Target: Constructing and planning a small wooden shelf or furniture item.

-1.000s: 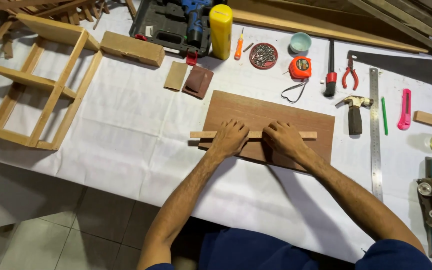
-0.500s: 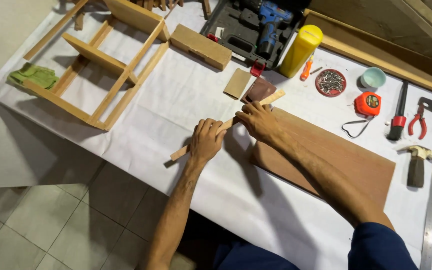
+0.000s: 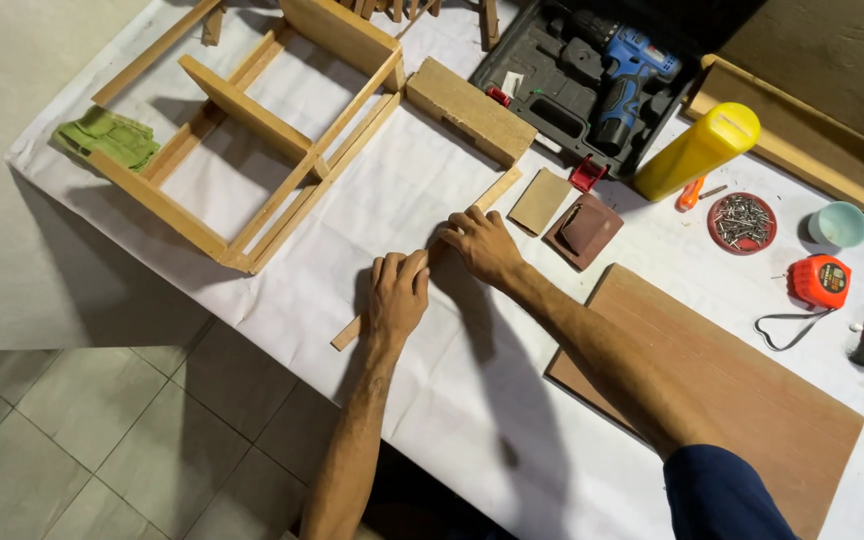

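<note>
Light: bright, even, from overhead
Shadows: soft, dark beside both arms on the white counter [image 3: 372, 200]
Focus: sharp throughout, no glare

table cover [image 3: 452, 420]: plain white
wooden strip [image 3: 500, 188]: pale tan
board [image 3: 722, 400]: reddish brown
wooden frame [image 3: 252, 120]: light wood
bottle [image 3: 694, 152]: yellow
drill [image 3: 620, 82]: blue and black
tape measure [image 3: 820, 281]: orange
cloth [image 3: 107, 136]: green
bowl [image 3: 838, 224]: pale teal
sleeve [image 3: 727, 495]: dark navy

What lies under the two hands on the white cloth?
A thin wooden strip runs diagonally under the left hand and right hand, lying on the white cloth. Both ends show; its middle stretch is covered by the hands.
</note>
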